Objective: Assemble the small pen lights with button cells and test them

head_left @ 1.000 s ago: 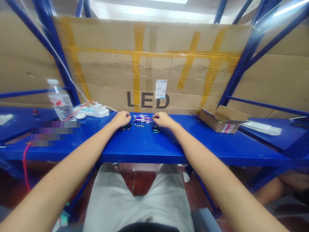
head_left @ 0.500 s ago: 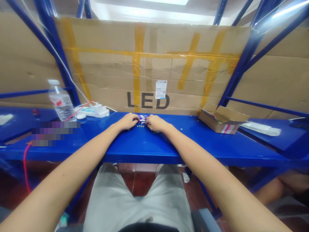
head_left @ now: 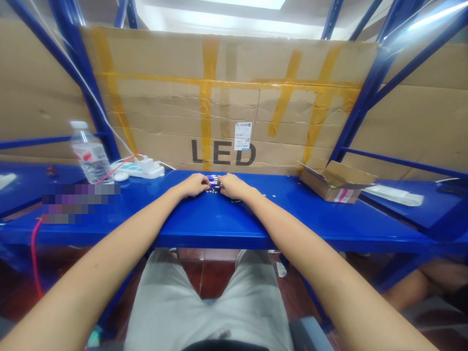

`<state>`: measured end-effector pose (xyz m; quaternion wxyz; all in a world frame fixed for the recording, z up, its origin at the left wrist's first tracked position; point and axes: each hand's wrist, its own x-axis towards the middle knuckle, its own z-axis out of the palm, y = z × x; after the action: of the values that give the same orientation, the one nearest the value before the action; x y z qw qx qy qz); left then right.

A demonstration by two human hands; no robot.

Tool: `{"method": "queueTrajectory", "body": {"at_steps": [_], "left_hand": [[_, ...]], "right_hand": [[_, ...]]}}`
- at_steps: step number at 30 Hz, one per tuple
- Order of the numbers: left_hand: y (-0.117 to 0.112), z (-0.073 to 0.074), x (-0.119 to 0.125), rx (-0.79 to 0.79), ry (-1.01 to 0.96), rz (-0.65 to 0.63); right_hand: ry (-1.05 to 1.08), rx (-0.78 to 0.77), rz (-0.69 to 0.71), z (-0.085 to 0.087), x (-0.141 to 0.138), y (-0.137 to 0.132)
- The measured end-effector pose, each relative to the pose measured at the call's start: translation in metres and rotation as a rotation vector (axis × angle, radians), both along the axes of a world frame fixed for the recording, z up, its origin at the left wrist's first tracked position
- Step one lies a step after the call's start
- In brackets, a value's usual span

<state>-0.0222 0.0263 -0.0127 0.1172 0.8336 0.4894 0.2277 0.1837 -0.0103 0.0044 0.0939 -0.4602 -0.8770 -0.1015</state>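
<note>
A small row of slim, shiny purple-blue and silver sticks, which look like pens [head_left: 214,180], lies between my two hands near the back of the blue table [head_left: 215,219]. At their left end my left hand [head_left: 198,185] is closed, its fingers curled on them. My right hand [head_left: 230,186] closes on the right end with thumb and fingers bent together. Just in front of the pens, small bright spots show on the tabletop. Both palms rest low, close to the table surface. The fingers partly hide the pens, so their exact shape is unclear.
An open cardboard box [head_left: 334,183] stands on the right, with a white packet [head_left: 395,195] beyond it. At the left are a water bottle [head_left: 89,155] and a white power strip [head_left: 141,168] with cables. A cardboard panel [head_left: 164,117] closes off the back.
My fingers have shifted slightly around the pens, and the right hand's fingers are bent closer over their end. A small pale spot now shows right of my right wrist.
</note>
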Motion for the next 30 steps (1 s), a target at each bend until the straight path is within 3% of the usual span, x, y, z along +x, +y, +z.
{"method": "queueTrajectory", "body": {"at_steps": [3, 6, 10, 15, 19, 24, 30], "left_hand": [[-0.006, 0.003, 0.002, 0.081, -0.059, 0.0], [-0.015, 0.007, 0.004, 0.21, -0.144, -0.008], [-0.031, 0.012, 0.012, 0.346, -0.183, -0.058], [-0.041, 0.016, 0.018, 0.451, -0.09, -0.133], [-0.039, 0.017, 0.018, 0.477, -0.073, -0.066], [-0.044, 0.018, 0.019, 0.417, -0.067, -0.034], [-0.044, 0.017, 0.017, 0.486, 0.129, -0.136]], "right_hand": [[0.145, 0.069, 0.048, 0.002, 0.004, 0.001], [0.43, 0.071, 0.123, 0.005, 0.009, 0.002], [0.783, -0.132, 0.212, 0.006, 0.013, -0.001], [0.985, -0.387, 0.23, 0.005, 0.013, -0.008], [0.985, -0.389, 0.212, 0.004, 0.014, -0.008], [0.838, -0.407, 0.187, 0.003, 0.019, -0.007], [0.569, -0.081, 0.242, 0.006, 0.024, -0.007]]}}
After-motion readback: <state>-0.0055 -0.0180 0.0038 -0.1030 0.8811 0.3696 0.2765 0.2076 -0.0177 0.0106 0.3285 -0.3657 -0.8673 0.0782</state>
